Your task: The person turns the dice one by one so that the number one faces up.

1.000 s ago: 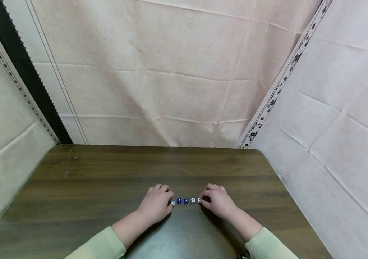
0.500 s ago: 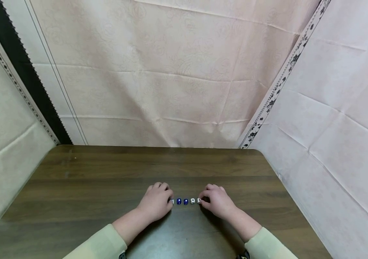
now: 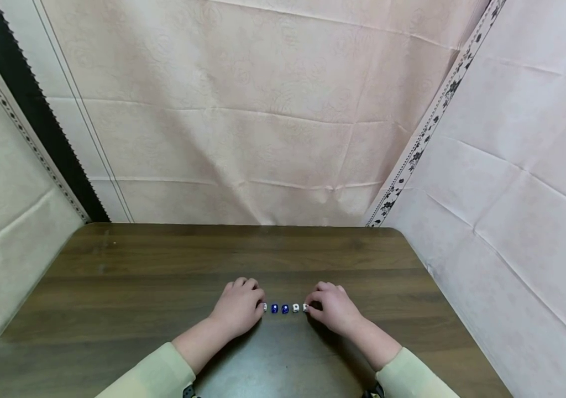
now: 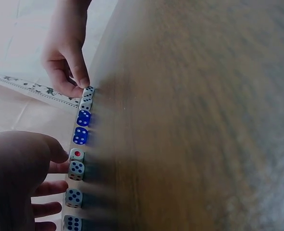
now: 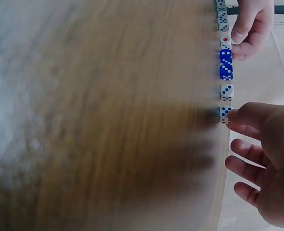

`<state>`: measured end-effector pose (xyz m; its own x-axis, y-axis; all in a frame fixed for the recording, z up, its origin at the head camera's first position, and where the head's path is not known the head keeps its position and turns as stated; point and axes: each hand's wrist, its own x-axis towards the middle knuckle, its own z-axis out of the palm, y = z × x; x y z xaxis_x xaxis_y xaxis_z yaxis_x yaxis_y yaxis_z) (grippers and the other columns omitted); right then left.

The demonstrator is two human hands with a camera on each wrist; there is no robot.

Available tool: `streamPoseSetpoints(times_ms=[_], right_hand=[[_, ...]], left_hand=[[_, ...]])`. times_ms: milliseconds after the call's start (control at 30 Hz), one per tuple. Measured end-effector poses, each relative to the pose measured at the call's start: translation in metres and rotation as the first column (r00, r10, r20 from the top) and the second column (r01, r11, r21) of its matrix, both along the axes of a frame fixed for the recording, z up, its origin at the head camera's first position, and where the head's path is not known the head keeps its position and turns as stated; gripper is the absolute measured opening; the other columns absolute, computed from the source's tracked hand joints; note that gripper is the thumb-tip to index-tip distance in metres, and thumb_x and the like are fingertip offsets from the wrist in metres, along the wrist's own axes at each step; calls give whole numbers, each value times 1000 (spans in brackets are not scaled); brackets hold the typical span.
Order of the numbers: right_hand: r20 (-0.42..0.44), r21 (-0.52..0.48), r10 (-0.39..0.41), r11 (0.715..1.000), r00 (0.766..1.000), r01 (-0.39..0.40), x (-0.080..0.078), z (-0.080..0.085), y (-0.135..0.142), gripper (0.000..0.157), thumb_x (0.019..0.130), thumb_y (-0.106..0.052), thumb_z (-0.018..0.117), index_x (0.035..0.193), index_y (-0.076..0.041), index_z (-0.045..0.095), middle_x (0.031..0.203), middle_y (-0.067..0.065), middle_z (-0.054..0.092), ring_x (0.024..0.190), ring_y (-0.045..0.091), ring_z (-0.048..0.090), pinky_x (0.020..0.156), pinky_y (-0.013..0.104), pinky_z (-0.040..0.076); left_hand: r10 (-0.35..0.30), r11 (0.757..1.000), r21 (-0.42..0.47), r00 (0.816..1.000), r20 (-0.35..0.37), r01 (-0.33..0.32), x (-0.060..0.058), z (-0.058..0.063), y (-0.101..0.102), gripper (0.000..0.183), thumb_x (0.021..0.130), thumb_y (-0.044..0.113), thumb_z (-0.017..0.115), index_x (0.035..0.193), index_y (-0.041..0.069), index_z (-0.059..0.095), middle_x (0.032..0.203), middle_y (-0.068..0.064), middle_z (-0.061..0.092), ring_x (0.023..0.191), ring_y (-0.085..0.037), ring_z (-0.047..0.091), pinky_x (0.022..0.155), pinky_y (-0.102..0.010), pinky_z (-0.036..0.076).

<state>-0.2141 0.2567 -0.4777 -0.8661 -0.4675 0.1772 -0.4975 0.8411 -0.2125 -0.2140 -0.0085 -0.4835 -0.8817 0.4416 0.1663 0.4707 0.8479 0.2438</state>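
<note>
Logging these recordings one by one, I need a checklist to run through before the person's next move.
1. Right hand at the white die on the row's right end: ok, thumb touching.
2. Left hand at the red-pipped white die: ok, thumb beside it.
3. Two blue dice free of both hands: ok.
4. Blue dice touching: not ok, head view shows a gap.
5. Grip firmness: cannot tell.

From here I've got a wood-grain table with white dice and blue dice lined up on it.
</note>
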Motion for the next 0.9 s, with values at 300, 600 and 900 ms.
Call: streamPoseSetpoints(times_ms=[300, 600, 900], right_hand=[[-1, 1, 8, 1000, 1000, -8, 0, 1, 0, 11, 90, -28, 73, 90, -16, 76, 91, -7, 58, 84, 12, 56, 78, 38, 41], [3, 6, -3, 1000, 1000, 3, -1, 2, 0, 10, 90, -26, 74, 91, -17, 76, 91, -7, 57, 83, 12, 54, 76, 36, 40], [10, 0, -1, 1000, 1000, 1, 0, 2, -1, 10, 90, -26, 74, 91, -16, 76, 91, -6, 58, 83, 13, 55, 78, 38, 41]], left_hand=[[-3, 999, 36, 1000, 26, 2, -1, 0, 0, 9, 95, 31, 64, 94, 23, 70, 113, -1, 61, 115, -29, 53, 98, -52, 41], [-27, 999, 39, 999, 24, 27, 0, 2, -1, 9, 91, 32, 71, 93, 23, 69, 114, -2, 61, 116, -30, 53, 100, -52, 41], [-41, 999, 21, 999, 12, 41, 2, 2, -1, 9, 91, 31, 73, 87, 25, 68, 114, -1, 62, 115, -28, 53, 98, -51, 42]])
